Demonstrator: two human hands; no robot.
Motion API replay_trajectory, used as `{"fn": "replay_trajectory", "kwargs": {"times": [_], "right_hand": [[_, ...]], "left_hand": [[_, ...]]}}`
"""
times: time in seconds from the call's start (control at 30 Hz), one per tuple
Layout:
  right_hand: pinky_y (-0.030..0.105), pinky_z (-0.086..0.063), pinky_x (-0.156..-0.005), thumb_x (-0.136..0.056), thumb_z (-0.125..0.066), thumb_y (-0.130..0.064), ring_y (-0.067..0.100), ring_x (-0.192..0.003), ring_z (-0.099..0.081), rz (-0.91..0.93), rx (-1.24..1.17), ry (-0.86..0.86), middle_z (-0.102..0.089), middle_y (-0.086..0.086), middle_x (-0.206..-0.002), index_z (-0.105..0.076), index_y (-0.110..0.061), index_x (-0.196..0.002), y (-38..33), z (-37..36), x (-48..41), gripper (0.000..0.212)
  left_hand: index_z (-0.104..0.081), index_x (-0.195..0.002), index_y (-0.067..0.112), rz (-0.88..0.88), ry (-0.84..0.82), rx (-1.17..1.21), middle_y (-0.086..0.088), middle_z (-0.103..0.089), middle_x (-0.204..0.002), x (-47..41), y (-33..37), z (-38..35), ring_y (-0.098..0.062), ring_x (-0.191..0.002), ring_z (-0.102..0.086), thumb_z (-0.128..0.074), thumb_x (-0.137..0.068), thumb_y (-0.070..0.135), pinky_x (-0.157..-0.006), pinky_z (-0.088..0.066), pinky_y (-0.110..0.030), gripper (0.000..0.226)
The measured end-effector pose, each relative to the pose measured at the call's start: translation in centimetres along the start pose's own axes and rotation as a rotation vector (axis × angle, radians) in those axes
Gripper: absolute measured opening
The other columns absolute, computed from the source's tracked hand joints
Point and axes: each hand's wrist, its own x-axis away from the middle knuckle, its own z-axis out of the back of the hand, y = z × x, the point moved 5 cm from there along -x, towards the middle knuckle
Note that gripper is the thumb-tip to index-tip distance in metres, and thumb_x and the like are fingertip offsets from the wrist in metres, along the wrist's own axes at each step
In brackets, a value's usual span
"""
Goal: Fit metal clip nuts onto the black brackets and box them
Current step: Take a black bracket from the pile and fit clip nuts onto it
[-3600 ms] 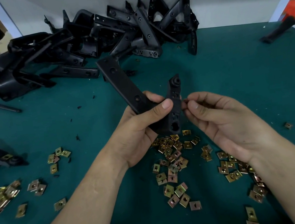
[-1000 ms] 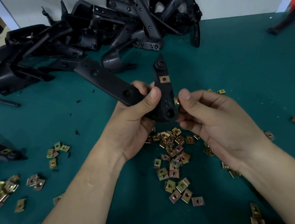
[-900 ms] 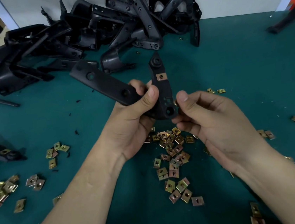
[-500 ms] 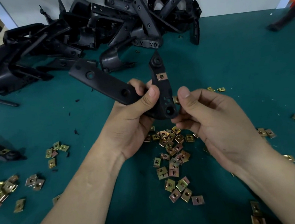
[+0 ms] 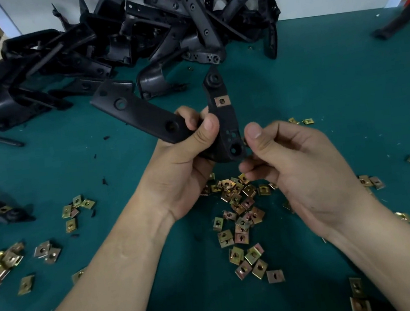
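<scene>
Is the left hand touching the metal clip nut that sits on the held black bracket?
Apart. In the head view a bare stretch of the black bracket shows between the thumb of the left hand and the clip nut.

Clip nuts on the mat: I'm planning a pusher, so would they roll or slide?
The clip nuts look flat and square, so probably slide, not roll. Thin folded metal, likely light. Heaped ones may snag together.

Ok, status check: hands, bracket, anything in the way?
Left hand grips black bracket. One clip nut seated on its upright arm. Right hand at bracket's lower end, hold unclear. Loose clip nuts below, no obstruction.
</scene>
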Motion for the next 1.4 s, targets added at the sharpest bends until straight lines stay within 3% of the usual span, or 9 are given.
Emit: {"fn": "replay_trajectory", "kwargs": {"times": [0.47,0.7,0.87,1.03,1.23,1.4], "right_hand": [[0.023,-0.053,-0.059,-0.087,-0.065,-0.034,0.013,-0.063,-0.061,-0.016,-0.074,0.035,-0.064,0.009,-0.075,-0.063,-0.007,-0.078,0.30,0.08,-0.01,0.028],[0.022,-0.053,-0.059,-0.086,-0.065,-0.030,0.013,-0.062,-0.063,0.009,0.000,-0.003,-0.064,0.006,-0.074,-0.061,-0.008,-0.073,0.03,0.02,0.00,0.026],[0.023,-0.053,-0.059,-0.089,-0.068,-0.027,0.013,-0.062,-0.062,0.045,0.067,0.039,-0.060,0.009,-0.077,-0.059,-0.010,-0.069,-0.22,0.33,-0.04,0.027],[0.020,-0.051,-0.057,-0.093,-0.067,-0.023,0.010,-0.059,-0.061,0.063,0.103,0.062,-0.060,0.004,-0.069,-0.059,-0.010,-0.067,0.22,0.26,0.02,0.031],[0.020,-0.052,-0.059,-0.097,-0.063,-0.024,0.009,-0.062,-0.064,0.203,0.247,0.057,-0.063,0.012,-0.069,-0.064,0.004,-0.077,-0.21,0.19,0.20,0.034],[0.022,-0.055,-0.069,-0.094,-0.068,-0.019,0.015,-0.077,-0.071,0.203,0.367,-0.041,-0.074,0.003,-0.084,-0.074,-0.010,-0.091,-0.34,-0.01,-0.02,0.011]], "left_hand": [[-0.038,-0.076,0.019,0.018,-0.004,-0.058,-0.007,-0.058,-0.094,0.12,-0.26,-0.31,-0.021,-0.084,-0.065,-0.074,-0.072,0.017,-0.075,-0.057,-0.029,0.036],[-0.038,-0.077,0.018,0.013,-0.004,-0.055,-0.001,-0.059,-0.085,0.07,-0.11,-0.12,-0.014,-0.080,-0.066,-0.074,-0.072,0.018,-0.073,-0.057,-0.026,0.037],[-0.038,-0.077,0.017,0.023,0.008,-0.120,-0.005,-0.056,-0.090,0.03,-0.22,-0.03,-0.018,-0.083,-0.064,-0.077,-0.076,0.013,-0.075,-0.056,-0.028,0.039],[-0.037,-0.077,0.015,0.017,0.016,-0.146,-0.005,-0.059,-0.090,0.10,-0.48,-0.20,-0.019,-0.083,-0.066,-0.064,-0.083,0.006,-0.075,-0.056,-0.031,0.029],[-0.038,-0.078,0.014,-0.044,0.040,-0.164,-0.003,-0.063,-0.088,0.02,-0.45,0.10,-0.018,-0.081,-0.068,-0.068,-0.082,0.006,-0.073,-0.056,-0.031,0.031],[-0.038,-0.079,0.015,-0.080,0.055,-0.135,-0.001,-0.066,-0.086,-0.20,-0.20,0.35,-0.018,-0.079,-0.066,-0.067,-0.083,0.005,-0.072,-0.053,-0.034,0.031]]}}
